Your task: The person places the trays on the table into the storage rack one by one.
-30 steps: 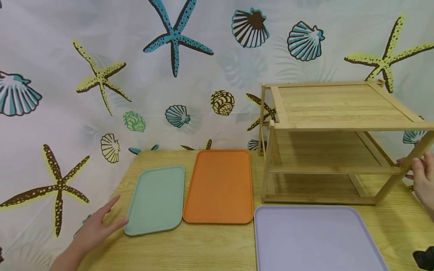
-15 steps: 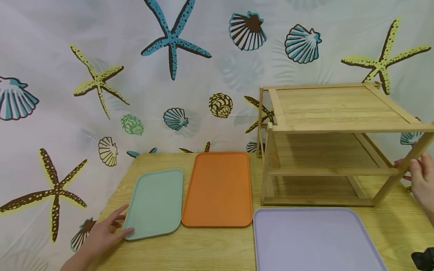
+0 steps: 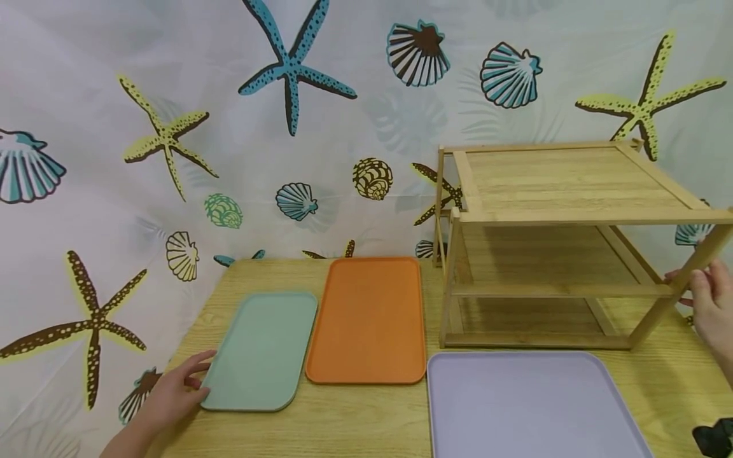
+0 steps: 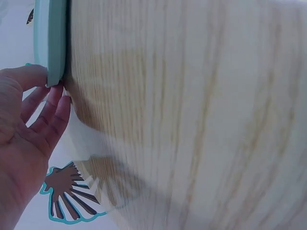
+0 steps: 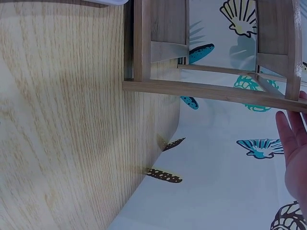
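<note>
At the left of the head view, my left hand (image 3: 172, 391) pinches the near-left corner of a pale green tray (image 3: 260, 350). In the left wrist view the thumb lies on one face of the tray (image 4: 50, 43) and the fingers on the other. A three-tier wooden shelf rack (image 3: 572, 184) stands at the right. My right hand (image 3: 712, 299) grips its right front post, thumb in front and some fingers hidden behind the wood. The right wrist view shows this hand (image 5: 296, 158) at its edge, against the slanted post (image 5: 206, 93).
An orange tray (image 3: 369, 318) lies just right of the green one. A lavender tray (image 3: 532, 407) lies in front of the rack, cut off by the lower edge. The wood-grain table (image 3: 355, 420) meets a shell-print cloth (image 3: 321, 159) behind. A black object (image 3: 712, 437) shows at lower right.
My left hand moved right to the green tray and took hold of its corner. The tray then turned slightly, its far end shifting right and near end left. The right hand stayed on the post.
</note>
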The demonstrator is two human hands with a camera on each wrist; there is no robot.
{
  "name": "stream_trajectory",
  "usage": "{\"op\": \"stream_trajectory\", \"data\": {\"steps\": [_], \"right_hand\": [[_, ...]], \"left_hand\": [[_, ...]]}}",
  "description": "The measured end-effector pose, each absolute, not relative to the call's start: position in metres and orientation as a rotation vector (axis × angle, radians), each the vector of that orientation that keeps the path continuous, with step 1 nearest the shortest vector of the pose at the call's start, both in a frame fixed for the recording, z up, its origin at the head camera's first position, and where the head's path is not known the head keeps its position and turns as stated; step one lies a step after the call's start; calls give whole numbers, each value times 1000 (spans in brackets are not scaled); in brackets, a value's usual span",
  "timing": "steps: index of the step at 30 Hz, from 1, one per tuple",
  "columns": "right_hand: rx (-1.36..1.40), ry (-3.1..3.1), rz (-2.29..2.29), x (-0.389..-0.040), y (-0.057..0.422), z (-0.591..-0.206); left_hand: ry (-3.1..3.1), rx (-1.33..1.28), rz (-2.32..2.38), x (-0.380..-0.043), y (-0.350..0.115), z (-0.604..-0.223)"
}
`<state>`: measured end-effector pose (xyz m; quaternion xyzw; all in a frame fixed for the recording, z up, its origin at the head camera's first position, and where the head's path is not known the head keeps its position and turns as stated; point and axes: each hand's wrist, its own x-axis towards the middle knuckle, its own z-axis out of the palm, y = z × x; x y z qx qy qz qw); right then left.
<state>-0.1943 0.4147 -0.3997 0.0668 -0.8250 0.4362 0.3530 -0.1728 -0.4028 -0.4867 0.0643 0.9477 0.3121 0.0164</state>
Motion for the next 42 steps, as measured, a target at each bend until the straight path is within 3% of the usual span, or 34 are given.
{"op": "stream_trajectory", "data": {"steps": [12,22,32,42], "right_hand": [[148,-2133,1201,-194,418,-402],[157,-2136,1174,-195,417,-402],[119,-2136,1174,-194,416,-402],[104,-2137,1168,-194,415,-402]], "left_hand": [[2996,20,947,-174,-400,-480],[2768,-178,1380,-167,-405,-480],[2906,-406,1439,-166,-401,-471],[3035,-435,1616,-159,-404,-460]]}}
